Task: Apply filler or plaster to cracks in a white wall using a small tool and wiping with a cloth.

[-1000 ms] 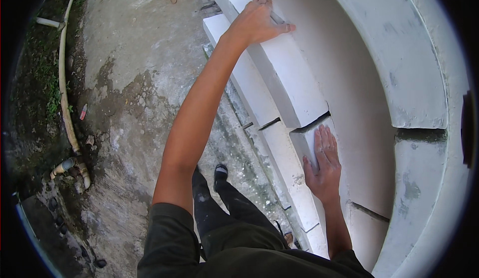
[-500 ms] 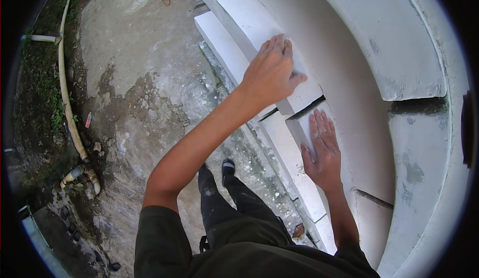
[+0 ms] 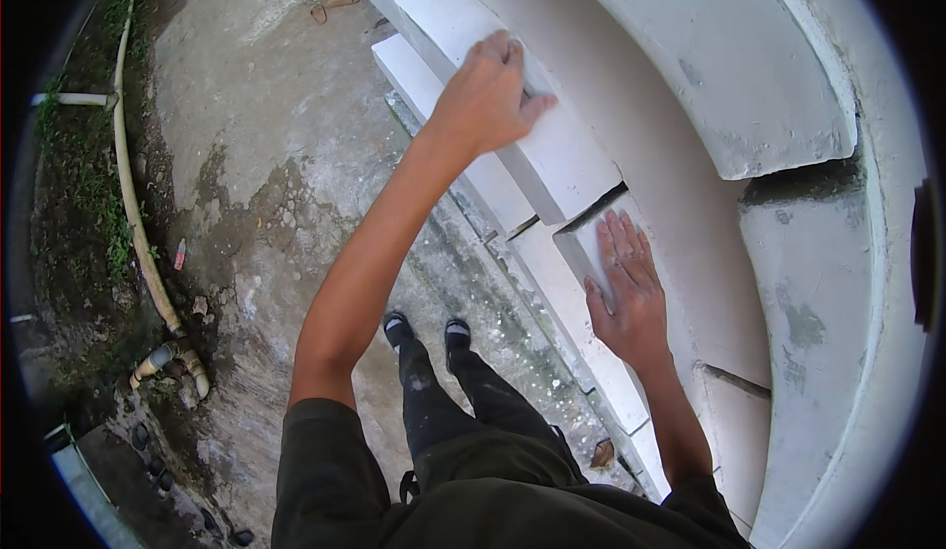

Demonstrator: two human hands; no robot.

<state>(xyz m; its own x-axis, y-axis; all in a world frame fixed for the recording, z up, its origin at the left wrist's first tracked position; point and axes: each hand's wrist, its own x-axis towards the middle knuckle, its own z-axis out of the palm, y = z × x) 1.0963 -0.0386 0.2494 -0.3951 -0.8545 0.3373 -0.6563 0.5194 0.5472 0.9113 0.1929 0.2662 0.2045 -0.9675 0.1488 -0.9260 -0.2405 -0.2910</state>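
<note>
My left hand (image 3: 498,91) is curled over a small grey flat object, mostly hidden, on the top of the upper long white block (image 3: 562,160). My right hand (image 3: 624,288) lies palm down, fingers stretched out, on a shorter white block (image 3: 581,246) below it, across a dark gap. A lower white ledge (image 3: 557,293) runs beside both blocks on their left, and a smooth pale recessed surface (image 3: 650,105) lies to their right.
A curved grey masonry band (image 3: 818,303) with a dark joint fills the right. A stained concrete path (image 3: 246,105) runs on the left, with a pale pipe (image 3: 128,194), weeds (image 3: 74,174) and a small bottle (image 3: 180,253). My feet (image 3: 456,335) stand beside the lower ledge.
My left hand slid down along the upper block toward me, then back up partway with the grey object. My right hand stays on its block. The view has shifted slightly.
</note>
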